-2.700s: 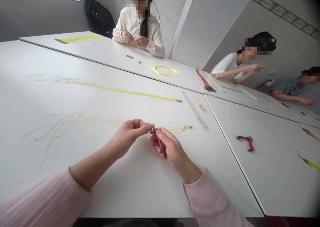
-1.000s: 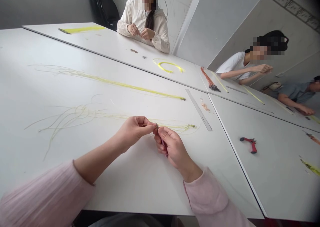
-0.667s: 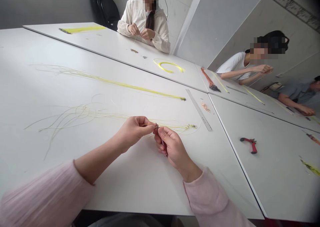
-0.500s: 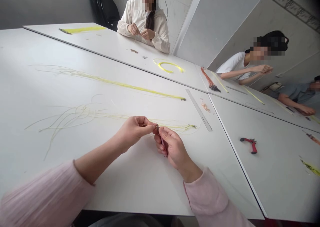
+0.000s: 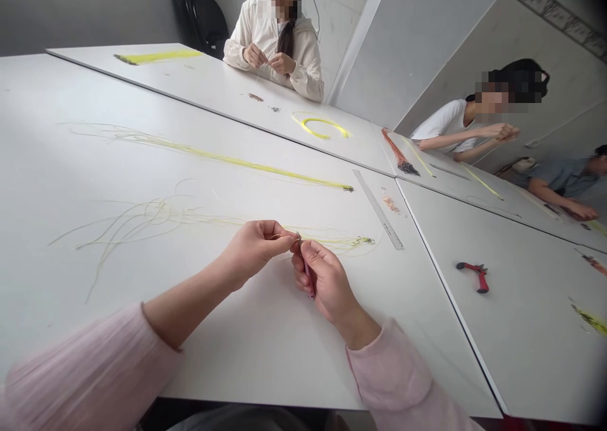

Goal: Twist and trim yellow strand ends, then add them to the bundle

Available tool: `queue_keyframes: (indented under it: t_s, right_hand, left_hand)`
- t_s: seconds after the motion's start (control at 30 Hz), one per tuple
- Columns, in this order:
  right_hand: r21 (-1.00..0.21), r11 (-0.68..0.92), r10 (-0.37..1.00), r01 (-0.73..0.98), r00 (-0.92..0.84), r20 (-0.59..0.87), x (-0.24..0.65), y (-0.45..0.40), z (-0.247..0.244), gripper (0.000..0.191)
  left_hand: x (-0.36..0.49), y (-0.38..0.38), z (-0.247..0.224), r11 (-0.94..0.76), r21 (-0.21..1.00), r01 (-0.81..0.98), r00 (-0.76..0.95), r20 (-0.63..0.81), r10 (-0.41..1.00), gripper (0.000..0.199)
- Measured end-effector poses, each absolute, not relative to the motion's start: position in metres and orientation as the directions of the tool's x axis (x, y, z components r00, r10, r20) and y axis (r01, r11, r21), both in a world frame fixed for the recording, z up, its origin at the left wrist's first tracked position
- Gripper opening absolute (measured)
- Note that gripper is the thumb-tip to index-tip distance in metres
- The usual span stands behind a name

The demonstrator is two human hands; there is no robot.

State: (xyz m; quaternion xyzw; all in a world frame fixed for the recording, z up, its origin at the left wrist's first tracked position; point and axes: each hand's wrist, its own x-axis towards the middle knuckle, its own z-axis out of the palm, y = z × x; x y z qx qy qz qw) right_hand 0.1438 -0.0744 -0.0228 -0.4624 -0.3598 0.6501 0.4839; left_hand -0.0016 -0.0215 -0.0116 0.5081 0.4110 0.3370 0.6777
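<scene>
Over the near table, my left hand (image 5: 256,249) is closed in a pinch on a thin, pale yellow line, only a little of which shows. My right hand (image 5: 329,279) is wrapped round a pair of small pliers (image 5: 308,278) with pinkish-red handles. The metal jaws point up, right at my left fingertips, and whatever lies between them is too small to make out. Behind my hands lies a loose bundle of yellow lines (image 5: 208,218), its right end carrying small metal hooks (image 5: 365,241). Farther back is a tighter bundle of yellow lines (image 5: 246,162) with dark metal ends.
Right of the bundles lie a clear ruler (image 5: 378,210) and a small orange-brown pile (image 5: 391,205). Red-handled pliers (image 5: 475,275) rest on the right table. Opposite, a person in a cream jacket (image 5: 251,30) handles something small; other people (image 5: 441,121) sit at the right.
The plier handles in my right hand have tilted slightly to the left, while the jaws stay at my left fingertips. My left hand keeps its pinch.
</scene>
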Motion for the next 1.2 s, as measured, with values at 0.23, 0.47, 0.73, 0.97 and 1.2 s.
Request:
queue_keyframes:
  t_s: [0.23, 0.47, 0.73, 0.97, 1.2]
  right_hand:
    - [-0.920, -0.245, 0.970, -0.306, -0.068, -0.235, 0.1405, -0.0745, -0.0274, 0.028]
    - [-0.923, -0.226, 0.974, -0.311, -0.059, -0.219, 0.1372, -0.0749, -0.0278, 0.027]
    - [-0.916, -0.214, 0.977, -0.339, -0.060, -0.206, 0.1369, -0.0754, -0.0293, 0.026]
    - [-0.939, -0.183, 0.983, -0.290, -0.051, -0.176, 0.1370, -0.0750, -0.0302, 0.025]
    - [-0.932, -0.203, 0.979, -0.300, -0.064, -0.192, 0.1383, -0.0753, -0.0305, 0.024]
  left_hand:
    - [-0.0022, -0.0218, -0.0130, 0.249, 0.968, -0.039, 0.431, -0.209, 0.878, 0.024]
    - [-0.0010, -0.0223, -0.0123, 0.262, 0.963, -0.060, 0.439, -0.211, 0.873, 0.025]
    - [-0.0013, -0.0230, -0.0106, 0.246, 0.968, -0.059, 0.446, -0.195, 0.874, 0.025]
    - [-0.0014, -0.0226, -0.0126, 0.233, 0.972, -0.039, 0.444, -0.192, 0.875, 0.025]
    - [-0.0016, -0.0229, -0.0110, 0.240, 0.969, -0.059, 0.462, -0.186, 0.867, 0.025]
